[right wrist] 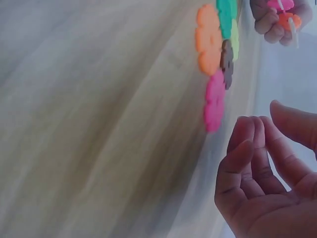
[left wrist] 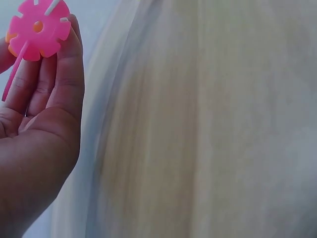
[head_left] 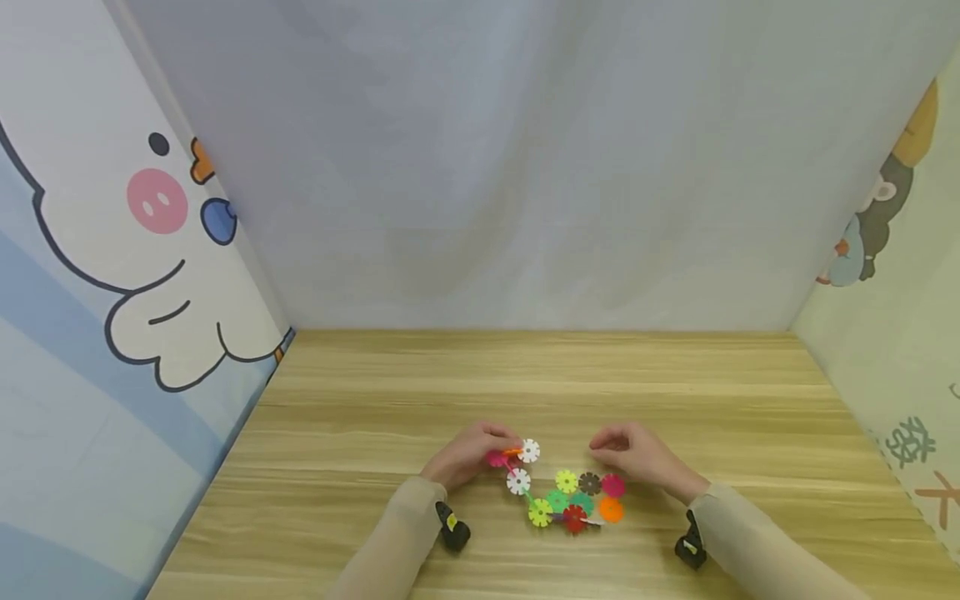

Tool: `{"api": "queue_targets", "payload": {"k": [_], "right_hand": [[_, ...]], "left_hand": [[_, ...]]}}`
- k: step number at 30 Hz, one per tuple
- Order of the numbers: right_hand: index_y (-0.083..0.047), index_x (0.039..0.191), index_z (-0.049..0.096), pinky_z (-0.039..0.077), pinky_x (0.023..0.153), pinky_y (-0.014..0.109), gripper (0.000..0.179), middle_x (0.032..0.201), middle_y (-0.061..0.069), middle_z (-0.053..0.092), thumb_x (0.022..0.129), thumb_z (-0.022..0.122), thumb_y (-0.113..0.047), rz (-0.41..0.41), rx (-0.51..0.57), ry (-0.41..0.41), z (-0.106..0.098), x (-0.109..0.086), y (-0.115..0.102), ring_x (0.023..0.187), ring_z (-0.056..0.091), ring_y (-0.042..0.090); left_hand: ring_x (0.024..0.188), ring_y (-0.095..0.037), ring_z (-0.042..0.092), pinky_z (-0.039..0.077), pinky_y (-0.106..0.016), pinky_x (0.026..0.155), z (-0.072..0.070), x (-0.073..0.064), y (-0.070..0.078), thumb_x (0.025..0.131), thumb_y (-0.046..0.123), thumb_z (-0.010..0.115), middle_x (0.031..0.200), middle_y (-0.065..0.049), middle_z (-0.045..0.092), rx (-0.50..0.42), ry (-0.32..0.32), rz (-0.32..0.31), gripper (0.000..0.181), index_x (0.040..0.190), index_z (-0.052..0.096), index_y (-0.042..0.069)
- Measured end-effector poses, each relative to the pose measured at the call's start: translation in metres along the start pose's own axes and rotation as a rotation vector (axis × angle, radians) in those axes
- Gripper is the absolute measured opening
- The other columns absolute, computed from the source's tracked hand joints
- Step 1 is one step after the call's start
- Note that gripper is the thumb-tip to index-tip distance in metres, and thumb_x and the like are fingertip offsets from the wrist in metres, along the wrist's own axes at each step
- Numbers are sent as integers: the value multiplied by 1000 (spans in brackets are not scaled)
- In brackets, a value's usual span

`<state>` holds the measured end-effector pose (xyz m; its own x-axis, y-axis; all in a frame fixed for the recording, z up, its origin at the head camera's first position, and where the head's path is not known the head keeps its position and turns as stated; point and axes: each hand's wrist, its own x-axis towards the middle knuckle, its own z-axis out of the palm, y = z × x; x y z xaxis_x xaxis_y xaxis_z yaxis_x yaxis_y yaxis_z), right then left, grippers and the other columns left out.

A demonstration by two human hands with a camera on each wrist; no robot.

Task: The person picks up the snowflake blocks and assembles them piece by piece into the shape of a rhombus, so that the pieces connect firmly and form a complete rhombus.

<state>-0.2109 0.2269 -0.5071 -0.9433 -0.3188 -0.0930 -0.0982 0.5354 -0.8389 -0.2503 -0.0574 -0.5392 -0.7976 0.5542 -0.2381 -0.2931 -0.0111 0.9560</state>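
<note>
My left hand [head_left: 474, 455] pinches a linked chain of notched plastic snowflake discs. In the left wrist view a pink snowflake disc [left wrist: 37, 37] sits between thumb and fingers, with another disc slotted edge-on into it. An orange disc [head_left: 513, 452] and a white disc [head_left: 529, 451] stick out to the right of that hand. Another white disc [head_left: 518, 481] hangs lower, leading toward a yellow-green disc [head_left: 540, 512] and a red disc [head_left: 575, 518]. My right hand [head_left: 641, 457] holds nothing; its fingers are loosely bent, thumb apart, above and right of the discs.
Flat discs lie on the wooden table [head_left: 360, 392]: yellow [head_left: 566, 481], brown [head_left: 590, 483], pink [head_left: 613, 485], orange [head_left: 611, 509], and greens, some overlapping the chain in view. A pale curtain [head_left: 480, 167] hangs at the back, with printed panels left and right.
</note>
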Motion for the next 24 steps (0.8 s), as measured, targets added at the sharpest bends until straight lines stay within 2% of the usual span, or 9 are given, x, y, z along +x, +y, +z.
{"api": "queue_targets", "payload": {"k": [7, 12, 20, 24], "right_hand": [[2, 98, 68, 53, 69, 29, 16, 91, 6, 67, 87, 69, -9, -5, 3, -7, -6, -4, 7, 78, 62, 19], [3, 97, 68, 52, 67, 28, 15, 87, 5, 66, 86, 68, -7, -31, 7, -19, -8, -6, 11, 76, 61, 19], [6, 96, 67, 52, 64, 27, 16, 83, 5, 66, 83, 71, -3, -34, 26, -44, -13, -12, 18, 74, 61, 21], [5, 97, 67, 53, 67, 27, 20, 86, 6, 66, 79, 73, -1, -27, 22, -56, -13, -13, 22, 78, 62, 21]], "left_hand": [[73, -13, 59, 50, -24, 66, -9, 1, 2, 87, 7, 64, 85, -7, 64, -47, -4, 0, 6, 85, 70, 4], [76, -15, 60, 51, -25, 70, -16, 2, 3, 88, 5, 63, 89, -9, 63, -118, 22, -4, 7, 87, 70, 3], [77, -17, 62, 53, -28, 72, -20, 5, 4, 90, 1, 59, 91, -12, 63, -181, 103, 43, 11, 92, 70, -3], [79, -15, 60, 52, -25, 72, -21, 8, 2, 92, 3, 58, 94, -12, 62, -192, 174, 55, 15, 98, 66, -8]]}}
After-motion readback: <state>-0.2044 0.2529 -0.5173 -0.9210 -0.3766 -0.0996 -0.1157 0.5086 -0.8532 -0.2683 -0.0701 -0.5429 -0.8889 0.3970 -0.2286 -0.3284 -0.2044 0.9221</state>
